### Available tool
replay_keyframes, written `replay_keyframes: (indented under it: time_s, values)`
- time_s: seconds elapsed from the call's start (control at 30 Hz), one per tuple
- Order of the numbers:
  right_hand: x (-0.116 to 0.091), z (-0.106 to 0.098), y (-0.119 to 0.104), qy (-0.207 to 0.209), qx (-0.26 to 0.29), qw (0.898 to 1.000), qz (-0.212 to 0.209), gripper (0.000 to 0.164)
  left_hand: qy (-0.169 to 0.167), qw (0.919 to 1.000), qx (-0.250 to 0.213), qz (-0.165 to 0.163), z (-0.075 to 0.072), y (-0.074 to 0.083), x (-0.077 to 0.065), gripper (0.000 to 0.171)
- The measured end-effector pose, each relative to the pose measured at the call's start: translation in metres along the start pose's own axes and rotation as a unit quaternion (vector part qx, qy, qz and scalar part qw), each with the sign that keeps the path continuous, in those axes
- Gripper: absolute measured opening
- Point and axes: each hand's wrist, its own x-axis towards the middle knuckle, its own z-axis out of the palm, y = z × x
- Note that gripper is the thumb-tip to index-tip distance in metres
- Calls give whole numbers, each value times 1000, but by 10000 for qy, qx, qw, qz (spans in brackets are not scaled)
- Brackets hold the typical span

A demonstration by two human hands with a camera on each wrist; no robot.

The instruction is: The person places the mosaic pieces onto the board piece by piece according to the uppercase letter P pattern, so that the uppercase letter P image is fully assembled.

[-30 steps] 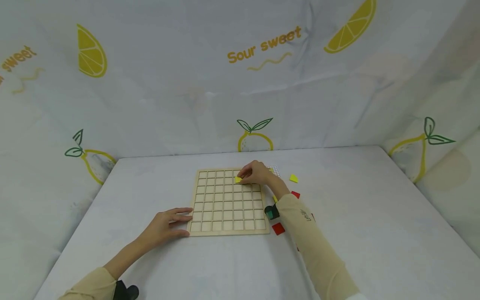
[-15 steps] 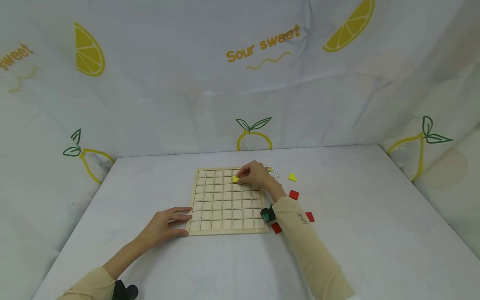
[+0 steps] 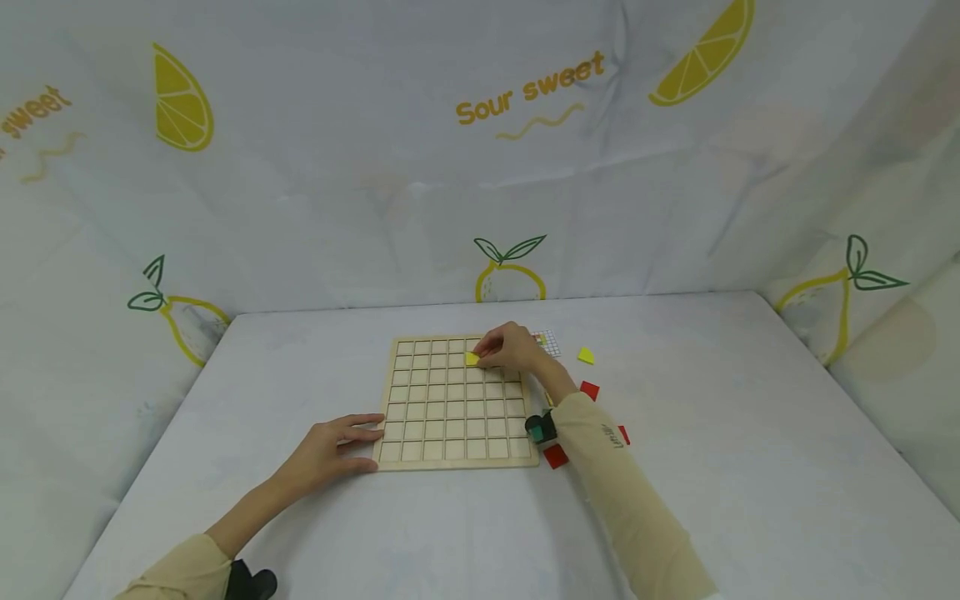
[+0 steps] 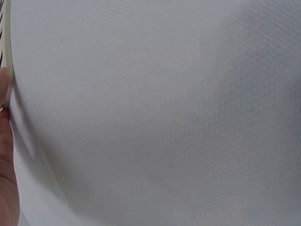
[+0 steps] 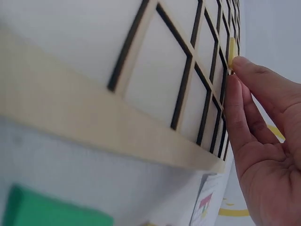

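Observation:
A pale wooden grid board (image 3: 423,409) lies on the white table. Near its far edge, my right hand (image 3: 513,348) pinches a small yellow tile (image 3: 471,359) between thumb and fingers. In the right wrist view, the yellow tile (image 5: 231,52) is at the fingertips against the grid; whether it sits fully inside a square is hard to tell. My left hand (image 3: 330,450) rests along the board's left edge, fingers extended and thumb by the near corner. Only part of that left hand (image 4: 6,174) shows in the left wrist view, touching the board's rim.
Right of the board lie a loose yellow piece (image 3: 586,356) and red tiles (image 3: 555,456), some partly behind the right forearm. A printed grid card (image 3: 551,342) lies beside the far right corner. A green piece (image 5: 54,212) shows in the right wrist view.
The yellow tile and the right hand stay at nearly the same spot on the board, with only a tiny shift. The left hand has not moved.

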Motion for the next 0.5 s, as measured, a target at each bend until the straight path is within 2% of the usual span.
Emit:
replay_keyframes:
  time_s: [0.27,0.5]
  values:
    - [-20,-28,8,202,278,9994,-36,23,42,9999,69,109,1,-1,1,44]
    - [-46,-50,17,399,686,9965,252,29,12,10000,63,-58,2,-5,0,45]
